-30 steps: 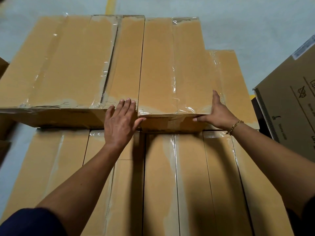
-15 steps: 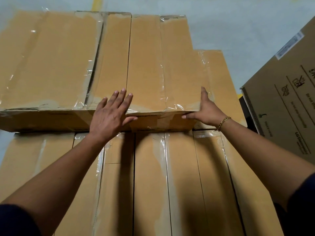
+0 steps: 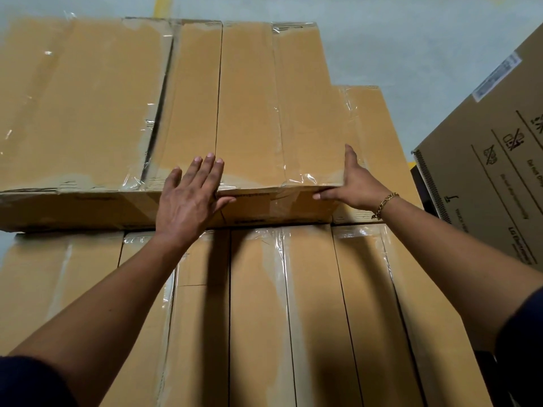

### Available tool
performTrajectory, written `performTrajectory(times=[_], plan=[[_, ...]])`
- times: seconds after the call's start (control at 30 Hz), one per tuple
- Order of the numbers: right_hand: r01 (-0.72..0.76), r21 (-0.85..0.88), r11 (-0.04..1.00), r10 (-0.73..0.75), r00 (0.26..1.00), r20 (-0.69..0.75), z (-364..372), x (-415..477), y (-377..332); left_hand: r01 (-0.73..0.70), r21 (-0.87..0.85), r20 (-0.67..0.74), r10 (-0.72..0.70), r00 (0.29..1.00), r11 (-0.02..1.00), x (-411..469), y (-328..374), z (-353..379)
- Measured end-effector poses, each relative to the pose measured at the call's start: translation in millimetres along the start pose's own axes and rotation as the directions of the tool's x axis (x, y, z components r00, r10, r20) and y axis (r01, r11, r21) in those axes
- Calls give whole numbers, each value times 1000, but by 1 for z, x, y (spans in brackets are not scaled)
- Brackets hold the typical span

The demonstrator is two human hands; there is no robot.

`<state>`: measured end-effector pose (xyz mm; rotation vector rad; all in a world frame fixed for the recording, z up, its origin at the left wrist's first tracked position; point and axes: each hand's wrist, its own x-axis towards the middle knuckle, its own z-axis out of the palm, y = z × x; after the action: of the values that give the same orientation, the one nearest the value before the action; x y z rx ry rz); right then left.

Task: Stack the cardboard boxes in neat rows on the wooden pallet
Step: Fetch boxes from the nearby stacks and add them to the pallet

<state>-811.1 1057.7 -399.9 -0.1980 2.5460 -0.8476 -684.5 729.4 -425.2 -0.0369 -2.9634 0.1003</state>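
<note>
Far left, a wide taped box sits on the upper tier. Tight against its right side is the narrower top box, with clear tape running down its middle. The left hand lies flat over the near top edge right where those two meet. Its fingers are straight and close together, the thumb is spread onto the front face, and it grips nothing.

Underneath, the bottom row of boxes lies lengthwise, seam beside seam.

Now the right hand — it's at the narrower box's near right corner, opened wide. The fingers reach up along the right side and the thumb stretches along the front edge, bracing rather than clutching. There's a gold chain bracelet on that wrist.

Just past it, a lower-tier box shows beside the top one. Far right — a printed carton stands apart on the grey floor.
</note>
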Motion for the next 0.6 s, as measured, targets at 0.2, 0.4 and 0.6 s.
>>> performTrajectory(times=[0.2, 0.4, 0.6], plan=[[1, -37, 999, -1, 1000, -6, 1, 2, 1, 13, -11, 19, -13, 1000, 1000, 0, 1, 1], [-42, -172, 984, 40, 999, -17, -2, -15, -8, 18, 41, 154, -24, 988, 999, 0, 5, -12], [-54, -277, 959, 79, 993, 82, -28, -56, -31, -39, 28, 437, 23, 899, 999, -16, 3, -61]])
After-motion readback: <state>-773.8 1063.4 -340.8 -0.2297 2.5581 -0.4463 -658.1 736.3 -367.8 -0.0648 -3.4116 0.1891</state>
